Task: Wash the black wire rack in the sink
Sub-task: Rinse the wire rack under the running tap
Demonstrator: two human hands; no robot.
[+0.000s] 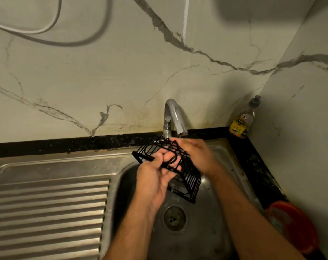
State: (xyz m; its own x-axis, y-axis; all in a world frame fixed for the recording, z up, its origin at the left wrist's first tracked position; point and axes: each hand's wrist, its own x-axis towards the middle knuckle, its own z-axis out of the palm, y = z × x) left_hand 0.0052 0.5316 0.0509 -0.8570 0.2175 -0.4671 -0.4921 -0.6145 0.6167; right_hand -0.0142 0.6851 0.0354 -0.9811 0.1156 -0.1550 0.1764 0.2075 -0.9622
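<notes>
The black wire rack (189, 180) hangs tilted over the steel sink basin (212, 199), right under the chrome tap (175, 117). My left hand (155, 177) grips its front bar from below, fingers curled through the wires. My right hand (196, 152) lies over the rack's upper back side, its fingers on the wires. A thin stream of water falls from the spout onto the rack. The drain (174, 218) sits below in the basin.
A ribbed steel drainboard (46, 209) spreads to the left of the basin. A dish-soap bottle (242, 121) stands in the back right corner on the black counter edge. An orange-red bowl (294, 226) sits at the right. Marble-pattern wall behind.
</notes>
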